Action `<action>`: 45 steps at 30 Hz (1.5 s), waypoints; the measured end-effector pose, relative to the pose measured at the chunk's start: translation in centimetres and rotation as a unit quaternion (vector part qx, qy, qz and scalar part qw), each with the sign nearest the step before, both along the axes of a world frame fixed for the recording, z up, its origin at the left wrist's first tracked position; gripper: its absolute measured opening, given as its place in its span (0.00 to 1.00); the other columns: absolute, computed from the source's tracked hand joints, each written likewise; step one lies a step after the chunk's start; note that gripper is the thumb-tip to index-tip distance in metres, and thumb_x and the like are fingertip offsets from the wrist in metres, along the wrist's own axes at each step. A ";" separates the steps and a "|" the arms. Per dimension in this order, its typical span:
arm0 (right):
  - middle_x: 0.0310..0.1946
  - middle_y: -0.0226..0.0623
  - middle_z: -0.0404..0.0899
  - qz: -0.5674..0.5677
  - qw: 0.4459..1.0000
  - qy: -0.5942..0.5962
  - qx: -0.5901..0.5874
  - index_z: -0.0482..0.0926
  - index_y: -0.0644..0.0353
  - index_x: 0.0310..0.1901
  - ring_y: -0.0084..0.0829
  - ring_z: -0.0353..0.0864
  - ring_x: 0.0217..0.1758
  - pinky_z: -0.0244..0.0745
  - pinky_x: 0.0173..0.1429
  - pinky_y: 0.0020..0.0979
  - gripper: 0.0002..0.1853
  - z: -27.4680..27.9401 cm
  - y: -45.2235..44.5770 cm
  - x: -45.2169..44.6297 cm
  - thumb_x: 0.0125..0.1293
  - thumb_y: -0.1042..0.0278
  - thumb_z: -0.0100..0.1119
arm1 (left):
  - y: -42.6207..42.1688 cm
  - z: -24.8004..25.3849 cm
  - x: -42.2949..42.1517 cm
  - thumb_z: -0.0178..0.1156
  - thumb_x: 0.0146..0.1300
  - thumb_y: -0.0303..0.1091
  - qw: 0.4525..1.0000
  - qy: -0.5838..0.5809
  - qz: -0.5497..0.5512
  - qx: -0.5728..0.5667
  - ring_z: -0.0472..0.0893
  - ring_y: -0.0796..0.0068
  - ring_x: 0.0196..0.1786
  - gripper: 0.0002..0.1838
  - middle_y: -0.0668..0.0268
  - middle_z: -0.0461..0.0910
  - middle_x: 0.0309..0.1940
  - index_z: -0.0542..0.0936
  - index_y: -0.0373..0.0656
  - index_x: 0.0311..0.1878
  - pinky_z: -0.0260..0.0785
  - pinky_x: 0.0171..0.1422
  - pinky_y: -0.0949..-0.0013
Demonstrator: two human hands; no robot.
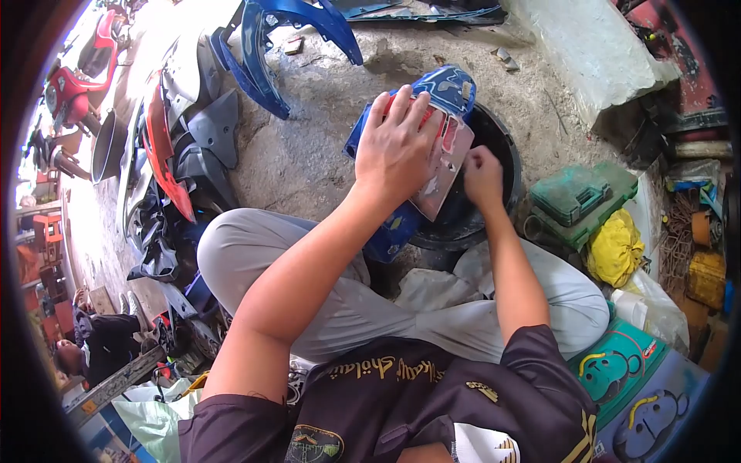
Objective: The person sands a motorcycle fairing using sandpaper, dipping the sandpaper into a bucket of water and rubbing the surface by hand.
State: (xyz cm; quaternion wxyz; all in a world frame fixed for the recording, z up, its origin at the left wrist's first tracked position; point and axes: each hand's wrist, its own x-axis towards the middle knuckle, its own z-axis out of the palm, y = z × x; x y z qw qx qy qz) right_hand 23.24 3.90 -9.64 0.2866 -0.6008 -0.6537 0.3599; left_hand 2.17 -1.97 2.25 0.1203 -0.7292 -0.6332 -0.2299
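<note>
A blue motorcycle body panel (446, 91) is tilted against the rim of a black basin (505, 143). Its near face has red patches and a pale, scraped-looking area. My left hand (395, 150) lies across the panel's upper left side, fingers over the top, and holds it. Close to the panel's right edge, over the basin, my right hand (484, 177) is closed with curled fingers. Whatever is inside that hand, if anything, is hidden. The basin's inside is dark, so its contents cannot be made out.
More blue fairing parts (258, 54) lie on the concrete floor ahead. Red and grey panels (160, 147) are heaped at left. On the right are a green tool case (575, 197), a yellow bag (616, 239) and a concrete block (590, 58). Another person (112, 339) is at far left.
</note>
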 end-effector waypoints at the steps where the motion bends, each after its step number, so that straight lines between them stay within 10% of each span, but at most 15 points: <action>1: 0.32 0.51 0.89 -0.002 1.000 0.022 0.019 0.84 0.65 0.43 0.41 0.91 0.36 0.81 0.44 0.41 0.07 0.0 -1.4 -0.9 0.76 0.70 0.63 | 0.0 0.0 0.0 0.69 0.69 0.45 1.000 0.002 0.001 0.000 0.75 0.53 0.79 0.20 0.59 0.84 0.70 0.90 0.51 0.60 0.60 0.84 0.45; 7: 0.33 0.49 0.88 -0.134 0.987 0.060 0.058 0.85 0.64 0.44 0.40 0.89 0.36 0.81 0.46 0.39 0.12 1.0 0.1 -0.6 0.79 0.63 0.63 | 0.0 0.0 -0.1 0.69 0.68 0.45 1.000 -0.006 0.001 0.002 0.75 0.54 0.78 0.20 0.60 0.84 0.69 0.90 0.51 0.61 0.61 0.84 0.46; 11: 0.29 0.33 0.85 0.053 0.981 0.121 0.142 0.86 0.65 0.45 0.19 0.80 0.33 0.76 0.39 0.31 0.10 4.4 0.2 -3.0 0.80 0.65 0.65 | 0.1 0.1 0.0 0.69 0.69 0.45 1.000 -0.008 -0.002 0.000 0.75 0.55 0.78 0.20 0.60 0.84 0.69 0.90 0.51 0.61 0.60 0.84 0.46; 27: 0.30 0.40 0.88 -0.023 0.990 0.077 0.115 0.85 0.66 0.43 0.24 0.85 0.33 0.79 0.40 0.31 0.09 4.7 1.3 -3.5 0.78 0.67 0.66 | 0.1 0.1 0.1 0.69 0.69 0.45 1.000 0.011 0.005 -0.005 0.74 0.57 0.79 0.20 0.62 0.83 0.71 0.89 0.52 0.61 0.60 0.85 0.46; 28: 0.30 0.51 0.87 -0.049 0.990 0.083 0.100 0.84 0.65 0.42 0.43 0.91 0.33 0.82 0.41 0.40 0.08 4.5 2.0 -3.4 0.77 0.68 0.66 | 0.1 0.1 0.2 0.69 0.69 0.45 1.000 0.010 0.006 -0.004 0.74 0.57 0.79 0.20 0.62 0.83 0.71 0.89 0.52 0.62 0.60 0.85 0.46; 45: 0.31 0.52 0.87 0.012 0.987 0.083 0.135 0.85 0.65 0.43 0.43 0.91 0.33 0.82 0.41 0.40 0.10 5.5 0.1 -3.8 0.77 0.66 0.66 | 0.0 0.2 0.1 0.69 0.69 0.45 1.000 0.014 0.008 -0.008 0.75 0.57 0.79 0.20 0.63 0.83 0.71 0.90 0.53 0.62 0.60 0.85 0.47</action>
